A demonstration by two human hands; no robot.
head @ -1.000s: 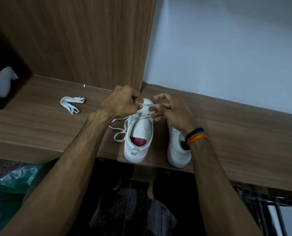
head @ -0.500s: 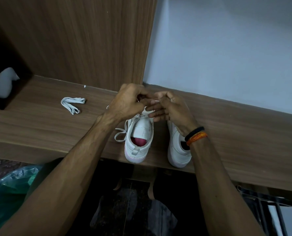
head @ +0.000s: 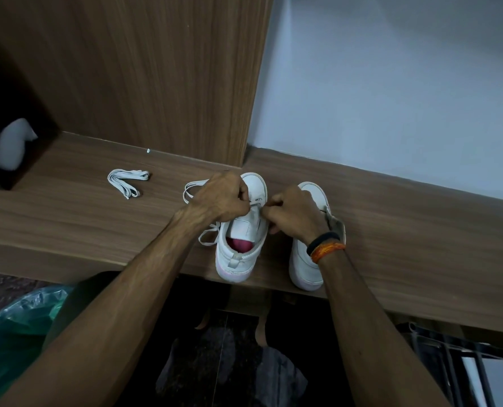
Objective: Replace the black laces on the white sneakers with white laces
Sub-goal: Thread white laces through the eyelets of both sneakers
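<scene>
1. Two white low-top sneakers are sitting on the wooden shelf: the left sneaker and the right sneaker.
2. Two white flat laces are showing: one bundled lace lying apart, one threaded lace trailing from the left sneaker.
3. Two bare hands are working: the left hand and the right hand.
4. Two wristbands are circling the right wrist: one black band, one orange band.
5. One green plastic bag is showing below.

left sneaker eyelets hidden by hands
</scene>
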